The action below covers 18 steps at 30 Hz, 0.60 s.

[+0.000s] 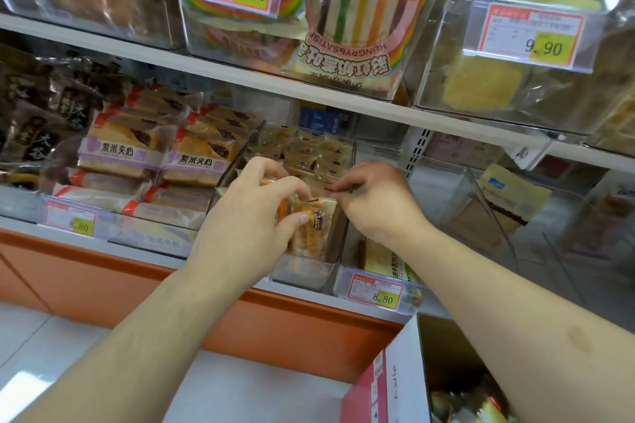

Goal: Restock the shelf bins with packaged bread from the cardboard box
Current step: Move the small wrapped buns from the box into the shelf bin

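Observation:
My left hand (256, 213) is closed around a small clear-wrapped bread packet (314, 227) at the front of a clear plastic shelf bin (302, 268). My right hand (376, 201) pinches the packet's top right edge between thumb and fingers. Behind the hands, several similar small brown packets (309, 151) fill the back of the same bin. The cardboard box (446, 371) stands open at the bottom right, with a few packets (457, 405) visible inside it.
Left of the bin lie stacked purple-labelled sandwich breads (137, 154). To the right are a bin with a yellow cake (381, 261) and a mostly bare clear bin (481, 213). The upper shelf holds rainbow toast (357, 10) and price tags. An orange base panel (103, 271) runs below.

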Available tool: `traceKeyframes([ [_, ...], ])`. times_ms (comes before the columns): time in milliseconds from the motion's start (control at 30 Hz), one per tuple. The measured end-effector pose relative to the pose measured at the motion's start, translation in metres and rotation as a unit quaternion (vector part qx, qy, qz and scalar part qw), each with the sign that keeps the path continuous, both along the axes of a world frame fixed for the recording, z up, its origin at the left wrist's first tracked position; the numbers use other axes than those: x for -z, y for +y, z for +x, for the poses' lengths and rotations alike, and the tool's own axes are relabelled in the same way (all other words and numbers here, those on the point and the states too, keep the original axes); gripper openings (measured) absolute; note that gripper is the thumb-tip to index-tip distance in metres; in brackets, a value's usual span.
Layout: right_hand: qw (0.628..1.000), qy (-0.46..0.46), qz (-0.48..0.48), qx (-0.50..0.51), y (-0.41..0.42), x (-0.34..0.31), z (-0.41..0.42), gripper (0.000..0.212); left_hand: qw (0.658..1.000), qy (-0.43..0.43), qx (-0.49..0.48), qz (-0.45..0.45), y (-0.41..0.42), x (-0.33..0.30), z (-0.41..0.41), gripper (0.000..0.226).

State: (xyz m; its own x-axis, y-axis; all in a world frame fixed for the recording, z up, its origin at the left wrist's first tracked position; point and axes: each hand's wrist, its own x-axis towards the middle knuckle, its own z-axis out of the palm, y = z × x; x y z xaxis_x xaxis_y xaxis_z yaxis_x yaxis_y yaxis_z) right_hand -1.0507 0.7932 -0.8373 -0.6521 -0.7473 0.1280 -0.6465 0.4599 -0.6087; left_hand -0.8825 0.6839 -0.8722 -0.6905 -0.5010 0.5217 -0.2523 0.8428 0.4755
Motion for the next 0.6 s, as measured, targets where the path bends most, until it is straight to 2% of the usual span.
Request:
traceKeyframes([
  [100,0.995,-0.005,-0.096,0.001,0.002,-0.005,-0.004,0.023,1.000,-0.011,0.000,-0.004,0.002,0.001,-0.003,0.021],
  [167,0.994,0.007,-0.109,-0.018,0.002,-0.008,-0.005,0.018,1.000,-0.028,0.001,-0.011,0.006,0.002,-0.006,0.021],
  [300,0.996,0.011,-0.024,-0.080,0.008,-0.012,-0.003,0.006,0.998,-0.053,-0.018,-0.024,0.010,0.006,-0.011,0.030],
  [433,0.988,0.032,0.046,-0.147,0.016,-0.017,-0.001,0.037,0.997,-0.070,-0.017,-0.020,0.009,0.004,-0.010,0.039],
  [600,0.978,0.092,0.135,-0.130,0.016,-0.008,0.007,0.042,0.998,-0.045,0.026,0.027,0.005,-0.002,0.000,0.039],
])
